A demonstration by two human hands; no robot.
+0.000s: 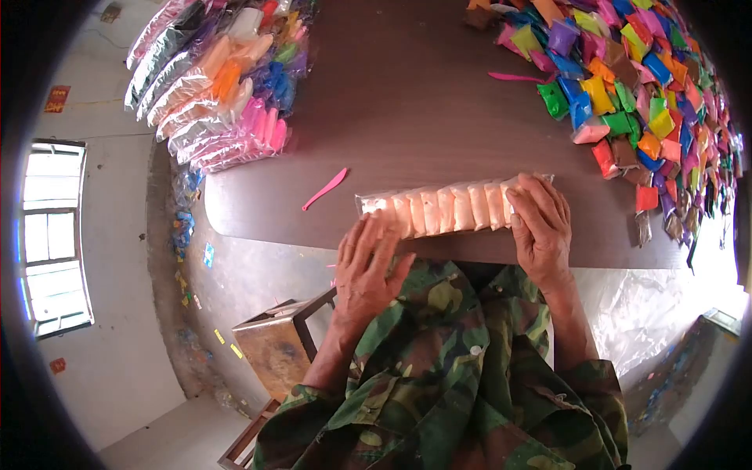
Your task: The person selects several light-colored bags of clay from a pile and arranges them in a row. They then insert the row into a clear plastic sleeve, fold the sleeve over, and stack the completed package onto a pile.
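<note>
A clear plastic bag of peach-coloured, soft-looking rolls (446, 210) lies lengthwise near the front edge of the brown table. On its left end rest the fingers of my left hand (370, 254), stretched out with the thumb held apart. My right hand (542, 227) grips the right end, fingers over the top and thumb along the near side. The fingers of both hands cover parts of the bag's ends. To the left of the bag, a pink plastic knife-shaped tool (325, 189) lies on the table.
Stacked filled bags (223, 86) stand at the back left of the table (392, 102). A large heap of small colourful packets (627, 86) covers the right side, with another pink tool (517, 77) beside it. A wooden stool (276, 345) stands below, left of my lap.
</note>
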